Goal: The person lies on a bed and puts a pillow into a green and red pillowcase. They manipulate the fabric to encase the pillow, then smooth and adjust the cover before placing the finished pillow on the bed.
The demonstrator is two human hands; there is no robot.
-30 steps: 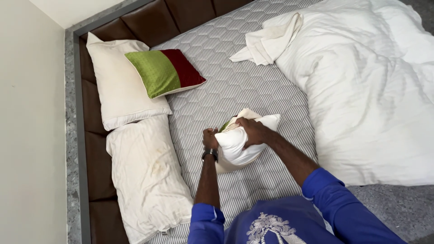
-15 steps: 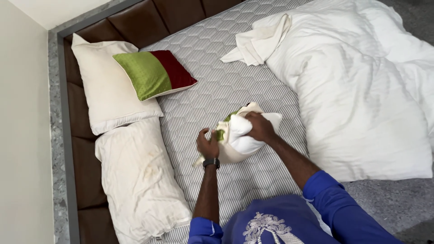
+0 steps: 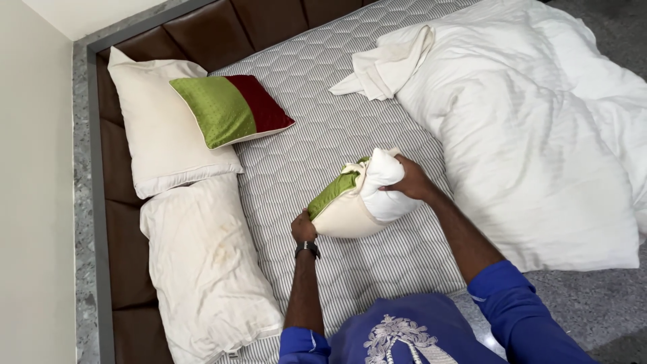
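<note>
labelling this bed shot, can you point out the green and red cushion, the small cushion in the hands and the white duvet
green and red cushion [image 3: 229, 108], head view, on the green half of its top face
small cushion [image 3: 345, 214], head view, on its cream underside between the hands
white duvet [image 3: 519, 135], head view, on the middle of the crumpled cover

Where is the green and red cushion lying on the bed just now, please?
In the head view, the green and red cushion lies upper left, overlapping the upper white pillow near the brown headboard.
</note>
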